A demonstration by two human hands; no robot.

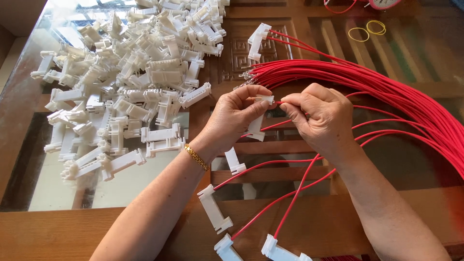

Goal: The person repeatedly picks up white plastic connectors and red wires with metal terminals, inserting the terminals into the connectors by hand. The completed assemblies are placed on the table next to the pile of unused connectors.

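Hands meet over the middle of the table (290, 227), which is wood with glass panels set in it. The left hand (235, 116) pinches a white plastic connector (256, 124) between thumb and fingers, so it stays steady. The connector's long side runs up and down, tipped a bit, with its top end up by the fingertips and its bottom end toward the near edge of the table. The right hand (321, 118) has its fingers closed tight on the tip of a red wire (278, 124), right against the top of the connector, so the thin end can be aimed at it. The hands touch at the fingertips. The big bundle of red wires (386, 84) lies along the right side of the table with its metal tips pointing left toward the hands, easy to pick from. A heap of loose white connectors (135, 77) covers the far left corner, close to the left hand. Connectors with wires already in them (215, 210) lie by the near edge, out of the way, with another one (258, 41) at the far side. Two yellow rubber bands (367, 30) sit near the far right corner.
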